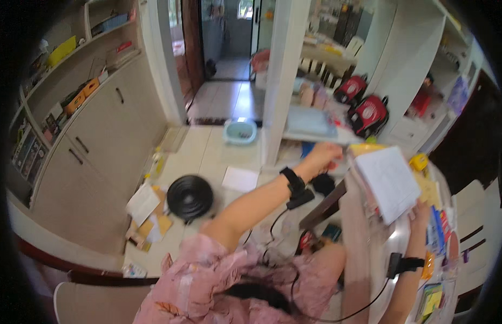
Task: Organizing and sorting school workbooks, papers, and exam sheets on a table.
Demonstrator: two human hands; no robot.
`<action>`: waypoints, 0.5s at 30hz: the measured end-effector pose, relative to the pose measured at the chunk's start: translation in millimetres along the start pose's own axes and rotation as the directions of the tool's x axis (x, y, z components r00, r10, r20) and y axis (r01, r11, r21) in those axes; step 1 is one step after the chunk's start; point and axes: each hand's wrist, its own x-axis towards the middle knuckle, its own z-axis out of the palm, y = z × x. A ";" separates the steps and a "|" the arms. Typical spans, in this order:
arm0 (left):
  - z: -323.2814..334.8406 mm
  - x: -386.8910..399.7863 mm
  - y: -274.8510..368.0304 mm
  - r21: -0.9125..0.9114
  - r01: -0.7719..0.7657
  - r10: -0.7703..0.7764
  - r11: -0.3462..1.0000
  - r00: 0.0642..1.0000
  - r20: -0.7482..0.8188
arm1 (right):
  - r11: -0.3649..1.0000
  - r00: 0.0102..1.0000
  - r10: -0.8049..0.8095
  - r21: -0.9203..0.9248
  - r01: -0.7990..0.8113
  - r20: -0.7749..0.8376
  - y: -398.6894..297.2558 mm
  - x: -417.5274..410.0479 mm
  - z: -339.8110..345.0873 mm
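Observation:
A stack of white paper sheets (388,182) lies on the wooden table (356,259) to my right, overhanging other papers. My right hand (419,214) is at the lower right corner of the stack, its fingers against the edge. Whether they pinch the sheets is unclear. My left hand (324,154) is stretched out past the table's left side, just left of a yellow item (366,148) under the stack. Its fingers look curled, and nothing can be made out inside them. Both wrists wear black straps with cabled modules.
A yellow tape dispenser (418,162), blue packet (436,231) and notepads (431,301) crowd the table. On the floor are a black round object (190,197), loose papers (143,204), a white sheet (240,179) and a light-blue basin (240,132). Red backpacks (368,115) stand beyond.

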 end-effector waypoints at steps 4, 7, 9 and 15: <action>-20.8 -81.3 38.5 0.116 -0.225 0.238 0.967 0.965 -0.108 | 0.987 0.989 -0.146 -0.060 0.147 0.020 -32.6 -84.7 27.9; -7.7 -171.3 99.4 0.193 -0.612 0.631 0.767 0.773 -0.059 | 0.952 0.927 -0.188 -0.174 0.253 0.324 -19.5 -128.9 56.2; 0.9 -235.5 134.5 0.342 -0.825 0.854 0.451 0.510 0.104 | 0.973 0.864 -0.144 -0.088 0.211 0.483 3.6 -153.6 81.3; 55.7 -311.3 138.5 0.312 -0.950 0.925 0.019 -0.102 -0.365 | 0.968 0.775 -0.077 -0.138 0.208 0.627 38.0 -183.5 88.2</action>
